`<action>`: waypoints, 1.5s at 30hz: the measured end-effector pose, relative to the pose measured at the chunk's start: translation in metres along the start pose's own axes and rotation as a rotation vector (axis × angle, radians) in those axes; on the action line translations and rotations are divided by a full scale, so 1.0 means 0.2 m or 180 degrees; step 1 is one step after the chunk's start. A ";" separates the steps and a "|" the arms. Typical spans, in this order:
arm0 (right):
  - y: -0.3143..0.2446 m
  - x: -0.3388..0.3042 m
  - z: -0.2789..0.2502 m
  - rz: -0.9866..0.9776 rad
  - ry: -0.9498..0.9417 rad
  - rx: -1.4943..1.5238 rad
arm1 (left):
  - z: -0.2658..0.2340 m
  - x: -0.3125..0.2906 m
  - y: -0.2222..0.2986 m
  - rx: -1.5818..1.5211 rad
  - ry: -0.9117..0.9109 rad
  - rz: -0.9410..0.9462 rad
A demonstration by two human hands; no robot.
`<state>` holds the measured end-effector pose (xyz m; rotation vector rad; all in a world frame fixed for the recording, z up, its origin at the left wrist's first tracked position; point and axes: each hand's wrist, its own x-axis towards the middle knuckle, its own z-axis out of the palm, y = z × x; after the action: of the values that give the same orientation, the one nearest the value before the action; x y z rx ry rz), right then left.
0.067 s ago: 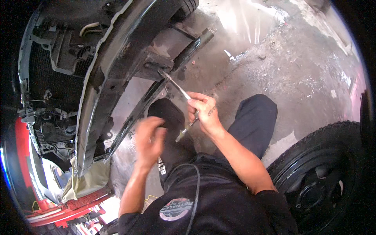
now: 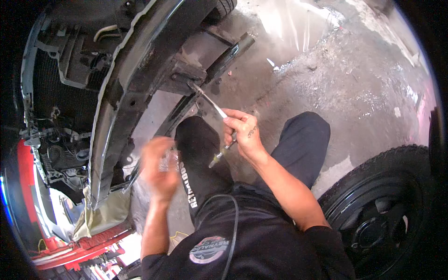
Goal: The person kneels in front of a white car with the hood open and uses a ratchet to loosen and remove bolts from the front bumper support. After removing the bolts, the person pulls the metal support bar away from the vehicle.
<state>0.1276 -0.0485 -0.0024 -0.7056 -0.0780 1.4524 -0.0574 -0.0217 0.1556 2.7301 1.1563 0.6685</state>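
Note:
My right hand [image 2: 241, 133] is closed around a ratchet wrench [image 2: 217, 161]. Its long silver shaft [image 2: 212, 103] slants away from my fingers, and its far tip meets a dark metal bracket [image 2: 189, 77] under the car's bumper bar [image 2: 122, 95]. Whatever fastener sits at that tip is too small to make out. From the lower side of my fist the tool's short end, with a yellowish tint, points down and left. My left hand [image 2: 161, 165] is in the air beside the bar, blurred by motion, thumb apart from the fingers and nothing visible in it.
A dark lower rail [image 2: 231, 56] runs beside the bracket. On the left lies the car's exposed front, with a radiator [image 2: 44, 88] and red bodywork [image 2: 29, 182]. A large wheel [image 2: 373, 224] stands at the lower right. My knees flank the grey concrete floor [image 2: 336, 79].
My left hand has moved left, away from the ratchet wrench and toward the bumper bar. The right hand and its tool look almost unmoved.

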 end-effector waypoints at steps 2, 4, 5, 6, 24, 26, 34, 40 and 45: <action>-0.01 0.05 -0.02 -0.0009 -0.0052 -0.0057 | -0.19 0.11 -0.15 0.0775 0.1032 0.0472; 0.01 0.06 -0.05 0.0011 -0.0144 -0.0094 | -0.31 0.22 -0.27 0.1429 0.1567 0.0353; 0.01 0.05 -0.05 0.0043 -0.0211 -0.0144 | -0.33 0.24 -0.35 0.1706 0.1548 0.0274; -0.01 0.04 -0.05 0.0070 -0.0279 -0.0197 | -0.35 0.25 -0.42 0.1979 0.1531 0.0195; 0.16 0.19 -0.52 0.0562 0.0659 -0.1261 | -0.25 0.30 -0.45 0.2149 0.1405 -0.0100; 0.18 0.21 -0.52 0.0550 0.0482 -0.1561 | -0.25 0.30 -0.45 0.2154 0.1419 -0.0084; 0.17 0.23 -0.53 0.0695 0.0545 -0.1712 | -0.26 0.30 -0.47 0.1943 0.1405 -0.0022; 0.18 0.25 -0.56 0.0793 0.0378 -0.1846 | -0.24 0.31 -0.48 0.2038 0.1510 0.0092; 0.25 0.24 -0.53 0.0760 0.0620 -0.1875 | -0.26 0.31 -0.47 0.2127 0.1541 0.0092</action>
<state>0.1392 -0.0479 -0.1289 -1.3715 -0.2862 1.5911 -0.1043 0.0853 0.2003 3.2207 1.7034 1.1775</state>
